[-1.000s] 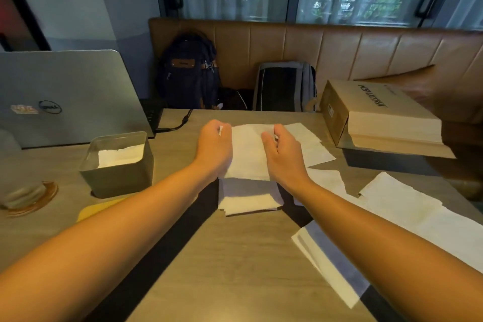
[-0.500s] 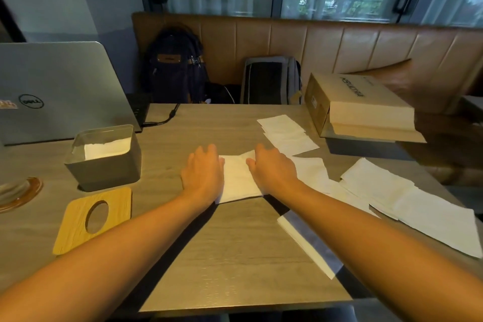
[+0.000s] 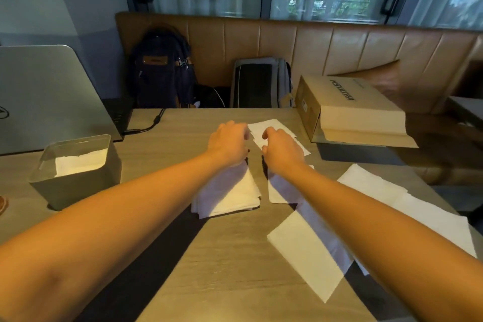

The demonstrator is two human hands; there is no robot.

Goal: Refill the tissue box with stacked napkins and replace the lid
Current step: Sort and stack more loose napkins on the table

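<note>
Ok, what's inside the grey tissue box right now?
White napkins lie inside the tissue box, below its open rim. The walls hide how deep the stack goes.

Both forearms are bare, uncovered right down to the left grip (image 3: pixel 230 142) and right grip (image 3: pixel 283 150).

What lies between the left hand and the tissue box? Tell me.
Head view: only bare tabletop separates the left hand from the tissue box.
</note>
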